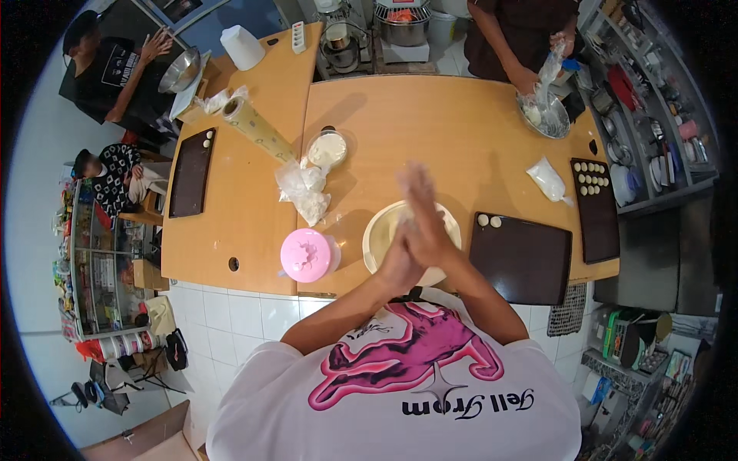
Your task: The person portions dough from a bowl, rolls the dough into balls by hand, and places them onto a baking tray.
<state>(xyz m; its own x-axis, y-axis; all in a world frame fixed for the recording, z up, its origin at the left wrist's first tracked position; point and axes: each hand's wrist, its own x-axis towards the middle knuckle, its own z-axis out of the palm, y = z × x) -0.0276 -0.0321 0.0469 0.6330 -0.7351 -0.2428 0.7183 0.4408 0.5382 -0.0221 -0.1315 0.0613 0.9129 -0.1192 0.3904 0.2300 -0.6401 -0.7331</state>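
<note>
My left hand (403,249) and my right hand (429,222) are pressed palm to palm above a cream-coloured bowl (373,245). The fingers of the right hand are blurred. Whether anything lies between the palms is hidden. The hands cover much of the bowl's inside. To the right of the bowl is a dark baking tray (519,262) with two small round dough pieces (489,220) at its far left corner. A pink-lidded container (307,255) stands to the left of the bowl.
Beyond the container are a plastic bag of white powder (311,204), an open tub of white powder (327,150) and a film roll (259,129). Further trays (594,222) (193,178) lie at both sides. A co-worker's hands (524,80) work over a metal bowl (556,118).
</note>
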